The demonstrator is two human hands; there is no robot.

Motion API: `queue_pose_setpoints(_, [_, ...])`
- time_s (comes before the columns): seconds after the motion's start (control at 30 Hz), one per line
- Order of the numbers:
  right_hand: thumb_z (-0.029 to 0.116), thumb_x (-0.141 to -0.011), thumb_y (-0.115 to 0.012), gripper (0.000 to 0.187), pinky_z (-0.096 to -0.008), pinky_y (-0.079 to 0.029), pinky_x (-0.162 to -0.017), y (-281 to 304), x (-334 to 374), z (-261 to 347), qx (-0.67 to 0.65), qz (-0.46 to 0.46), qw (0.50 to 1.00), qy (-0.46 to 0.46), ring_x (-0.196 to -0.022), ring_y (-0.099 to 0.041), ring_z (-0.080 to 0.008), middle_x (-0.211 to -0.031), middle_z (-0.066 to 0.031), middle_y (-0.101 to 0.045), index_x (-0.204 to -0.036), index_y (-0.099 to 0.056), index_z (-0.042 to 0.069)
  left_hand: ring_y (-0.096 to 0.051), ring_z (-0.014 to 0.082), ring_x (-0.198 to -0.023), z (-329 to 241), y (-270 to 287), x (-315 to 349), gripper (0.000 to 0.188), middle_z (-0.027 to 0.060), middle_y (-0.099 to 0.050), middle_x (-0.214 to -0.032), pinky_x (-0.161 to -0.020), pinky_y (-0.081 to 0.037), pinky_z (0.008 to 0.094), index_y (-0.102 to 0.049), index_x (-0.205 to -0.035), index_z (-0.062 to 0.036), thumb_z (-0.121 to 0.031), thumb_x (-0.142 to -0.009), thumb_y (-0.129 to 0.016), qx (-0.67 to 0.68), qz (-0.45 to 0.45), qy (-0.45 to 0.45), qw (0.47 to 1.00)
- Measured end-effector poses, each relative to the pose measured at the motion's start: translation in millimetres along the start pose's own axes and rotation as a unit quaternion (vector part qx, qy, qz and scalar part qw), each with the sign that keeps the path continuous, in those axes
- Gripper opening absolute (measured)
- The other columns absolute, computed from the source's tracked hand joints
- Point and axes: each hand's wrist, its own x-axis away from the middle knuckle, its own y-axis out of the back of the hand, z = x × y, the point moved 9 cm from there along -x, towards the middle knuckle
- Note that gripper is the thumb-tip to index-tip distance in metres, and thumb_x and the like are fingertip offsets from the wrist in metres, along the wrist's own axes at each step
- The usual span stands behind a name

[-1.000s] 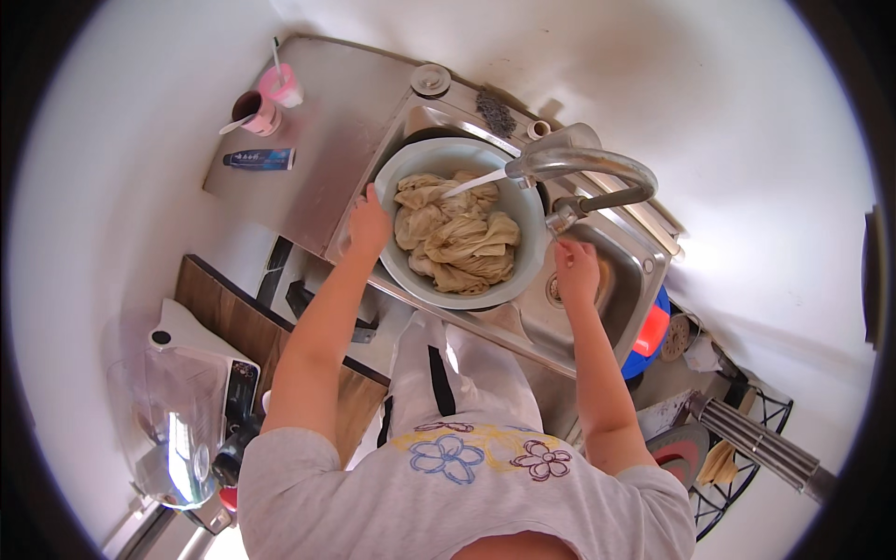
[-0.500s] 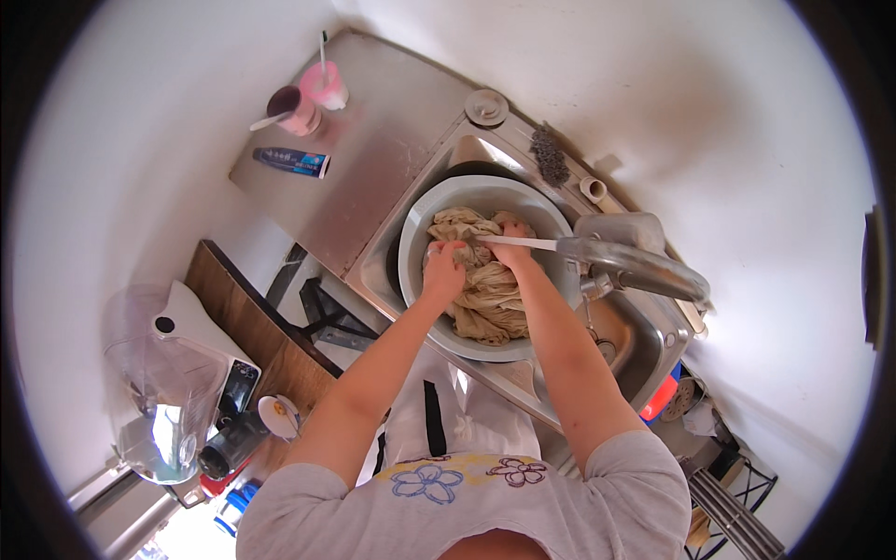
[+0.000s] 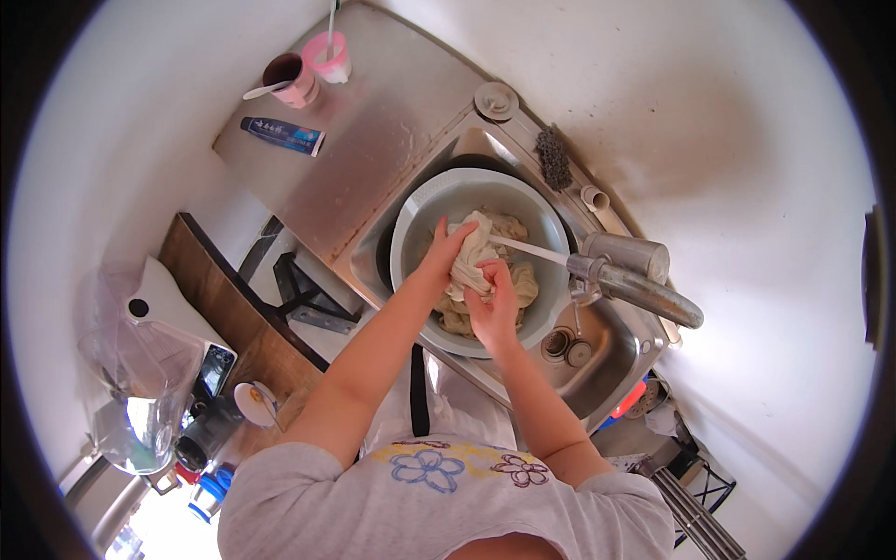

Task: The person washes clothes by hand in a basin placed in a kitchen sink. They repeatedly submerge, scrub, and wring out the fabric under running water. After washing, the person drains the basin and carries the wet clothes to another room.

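Stainless table is running along the wall, the double sink beside it lying at a slant in view. Round pale-grey washbasin is sitting in the left bowl. Curved metal faucet is reaching over the basin's right rim, its water stream meeting the raised bunch or passing just beside it; cannot tell which. Beige cloth is lying crumpled in the basin, a paler bunch of it showing between both hands; cannot tell whether one piece or several. Left hand is wrapping the bunch from the left, grip closed loosely around the fabric. Right hand is pinching the bunch's lower part, fingers bent, grip nearly closed with fabric between. On the table's far left, a pink cup with a dark inside is holding a white-handled utensil, and a pink-and-white cup is standing just beside it, toothbrush leaning inside. Toothpaste tube is lying near them. Grey scourer is resting on the sink's back ledge, a round metal strainer lying near it.
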Motion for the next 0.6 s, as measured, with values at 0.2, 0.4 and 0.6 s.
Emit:
queue_pose_setpoints(0.2, [0.015,-0.077,-0.068,0.036,-0.0386,-0.042,-0.087,0.8,0.3,37.4,0.291,-0.08,0.936,0.182,-0.1,-0.052,-0.0333,-0.107,-0.0152,-0.054,-0.108,-0.053,0.004,-0.063,0.0219,-0.1,7.3,-35.9,32.1,0.036,0.0075,-0.062,-0.112,-0.081,-0.054,0.0375,-0.052,-0.122,-0.0071,-0.028,-0.092,-0.054,0.256,0.215,0.116,0.935])
queue_pose_setpoints(0.4, [0.032,-0.079,-0.069,0.042,-0.0461,-0.04,-0.086,-2.0,-17.9,-13.5,0.236,-0.072,0.965,0.085,-0.103,-0.05,-0.0396,-0.109,-0.0191,-0.052,-0.108,-0.055,0.006,-0.065,0.0193,-0.083,25.8,-36.4,27.3,0.038,0.0087,-0.064,-0.098,-0.072,-0.055,0.0306,-0.057,-0.11,-0.0024,-0.033,-0.088,-0.064,0.233,0.159,0.122,0.952])
queue_pose_setpoints(0.6, [0.035,-0.084,-0.062,0.031,-0.041,-0.046,-0.073,-10.6,-29.7,-48.2,0.154,-0.035,0.986,-0.042,-0.082,-0.06,-0.037,-0.083,-0.0213,-0.06,-0.095,-0.061,0.005,-0.064,0.019,-0.081,16.4,-4.2,22.1,0.041,0.0102,-0.064,-0.096,-0.069,-0.053,0.0312,-0.058,-0.108,0.0024,-0.029,-0.084,-0.067,0.199,0.044,-0.021,0.979])
